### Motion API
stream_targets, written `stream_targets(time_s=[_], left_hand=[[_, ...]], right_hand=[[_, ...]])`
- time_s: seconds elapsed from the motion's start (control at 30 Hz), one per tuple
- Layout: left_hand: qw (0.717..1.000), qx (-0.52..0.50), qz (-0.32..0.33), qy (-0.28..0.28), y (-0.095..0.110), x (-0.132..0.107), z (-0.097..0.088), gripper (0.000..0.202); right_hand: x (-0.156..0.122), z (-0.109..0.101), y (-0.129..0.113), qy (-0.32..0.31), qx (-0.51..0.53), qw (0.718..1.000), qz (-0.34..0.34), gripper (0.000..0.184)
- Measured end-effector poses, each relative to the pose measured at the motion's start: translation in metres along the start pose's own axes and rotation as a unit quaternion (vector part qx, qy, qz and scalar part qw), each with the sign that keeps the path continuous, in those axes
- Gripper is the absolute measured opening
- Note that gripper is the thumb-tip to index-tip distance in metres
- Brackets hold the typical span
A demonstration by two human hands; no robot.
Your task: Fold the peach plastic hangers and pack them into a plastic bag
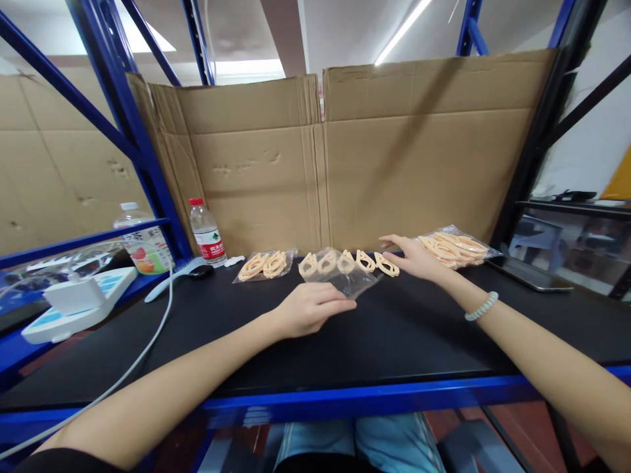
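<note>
My left hand (pixel 310 309) grips a clear plastic bag (pixel 359 282) by its near edge, fingers closed over it. The bag lies partly across a row of peach-coloured oval loops (pixel 365 261) on the black tabletop. At the right end of that row is my right hand (pixel 411 256), its fingers apart. Its thumb is close to the last loop (pixel 387 265); I cannot tell whether they touch. Just beyond this hand, a filled clear bag (pixel 453 247) holds several similar loops. Left of the row lies a flat bag (pixel 263 265) with loops inside.
A water bottle (pixel 207 233) with a red cap stands at the back left, near a black-and-white handled item (pixel 200 271). A power strip (pixel 81 305) and white cable (pixel 165 315) occupy the left side. Cardboard (pixel 419 157) walls the back. A dark flat tray (pixel 532 274) lies right.
</note>
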State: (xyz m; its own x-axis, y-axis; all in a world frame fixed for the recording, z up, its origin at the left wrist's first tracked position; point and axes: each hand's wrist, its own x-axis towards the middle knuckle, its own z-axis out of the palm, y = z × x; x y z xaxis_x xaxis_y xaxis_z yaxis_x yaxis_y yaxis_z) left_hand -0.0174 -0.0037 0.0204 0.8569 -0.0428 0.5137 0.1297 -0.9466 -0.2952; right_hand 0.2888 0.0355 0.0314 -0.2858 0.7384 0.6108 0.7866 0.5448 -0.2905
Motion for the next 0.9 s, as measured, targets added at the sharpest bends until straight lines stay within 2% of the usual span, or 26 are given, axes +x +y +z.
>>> stream_targets(time_s=[0.1,0.2,0.3,0.37,0.4,0.47,0.6,0.67,0.77,0.9], left_hand=[[0.998,-0.033,0.043,-0.012,0.019,0.009,-0.004,0.041],[0.994,-0.093,0.037,0.041,0.026,0.012,-0.005,0.037],[0.980,-0.134,-0.085,0.124,0.019,0.010,-0.001,0.030],[0.965,-0.120,-0.190,0.134,0.007,0.006,0.004,0.027],[0.961,-0.107,-0.228,0.117,0.002,0.004,0.007,0.028],[0.961,-0.085,-0.260,0.037,-0.008,-0.001,0.014,0.037],[0.952,-0.086,-0.262,-0.133,-0.010,-0.006,0.022,0.064],[0.939,-0.101,-0.266,-0.192,-0.006,-0.006,0.023,0.071],[0.923,-0.108,-0.280,-0.241,-0.002,-0.006,0.023,0.074],[0.912,-0.103,-0.289,-0.273,-0.003,-0.005,0.023,0.075]], right_hand=[[0.000,0.002,-0.004,0.002,0.054,0.998,0.015,0.035],[-0.001,0.010,-0.009,-0.013,0.082,0.997,0.001,0.032],[-0.002,0.022,-0.016,-0.042,0.089,0.993,-0.058,0.036],[-0.004,0.030,-0.025,-0.081,0.073,0.989,-0.103,0.042],[-0.006,0.034,-0.030,-0.107,0.061,0.985,-0.122,0.044],[-0.009,0.039,-0.042,-0.162,0.031,0.975,-0.151,0.049],[-0.018,0.043,-0.060,-0.266,-0.021,0.952,-0.153,0.062],[-0.021,0.044,-0.062,-0.297,-0.019,0.944,-0.140,0.063],[-0.022,0.043,-0.060,-0.317,-0.002,0.941,-0.119,0.064],[-0.018,0.038,-0.053,-0.331,-0.002,0.938,-0.101,0.068]])
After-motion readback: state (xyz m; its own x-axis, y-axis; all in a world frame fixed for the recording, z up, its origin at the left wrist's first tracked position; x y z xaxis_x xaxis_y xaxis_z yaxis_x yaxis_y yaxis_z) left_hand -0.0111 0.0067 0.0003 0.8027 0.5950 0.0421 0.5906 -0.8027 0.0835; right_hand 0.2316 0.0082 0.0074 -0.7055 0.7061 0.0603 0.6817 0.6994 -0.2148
